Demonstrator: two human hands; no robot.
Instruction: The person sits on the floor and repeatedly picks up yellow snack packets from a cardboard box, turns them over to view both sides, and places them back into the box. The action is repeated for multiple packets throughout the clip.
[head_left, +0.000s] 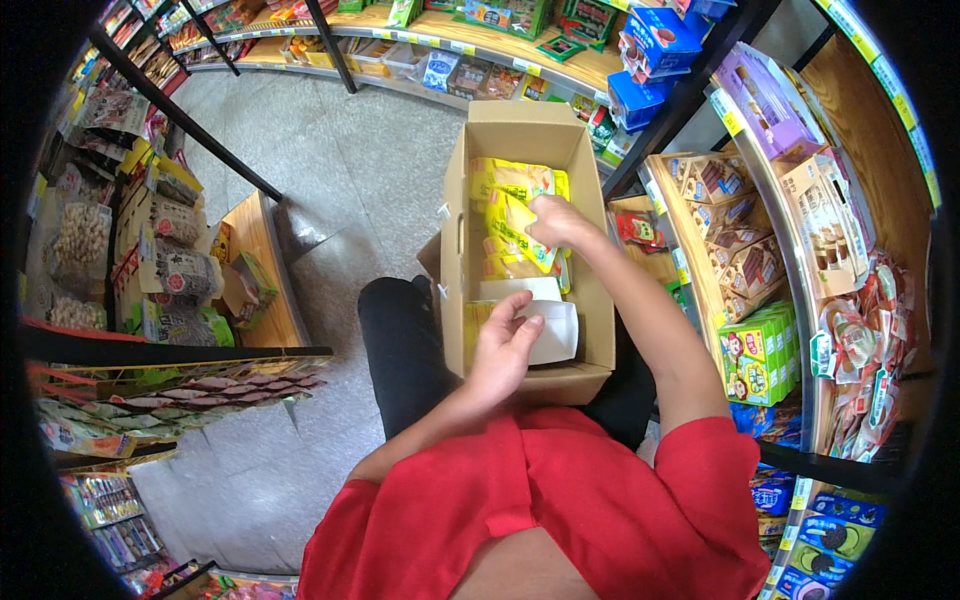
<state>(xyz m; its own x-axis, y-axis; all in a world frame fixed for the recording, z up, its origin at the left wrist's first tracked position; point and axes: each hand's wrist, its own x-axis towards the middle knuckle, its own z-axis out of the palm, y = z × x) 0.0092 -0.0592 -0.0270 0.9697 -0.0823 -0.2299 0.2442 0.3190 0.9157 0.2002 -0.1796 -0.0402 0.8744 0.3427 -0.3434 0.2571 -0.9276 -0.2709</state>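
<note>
A deep brown cardboard box (453, 255), its top open, rests on my lap. Yellow snack packets (514, 176) lie along its far half. My right hand (556, 222) reaches in from the right, fingers curled down on a yellow packet (517, 223) that lies slanted over others. In the near end of the box sits a small open carton (556, 334) with a white inside. My left hand (506, 339) is at this carton, thumb and fingers closed about its edge; the fingers hide part of the grip. A white flap (517, 288) shows just beyond it.
Shelves with snacks curve around the far side and right. Blue boxes (641, 97) jut out near a black post (690, 90). Green boxes (757, 352) and brown packs (731, 225) stand right of my arm. A wooden shelf (266, 277) is at the left, above a grey tiled floor (337, 157).
</note>
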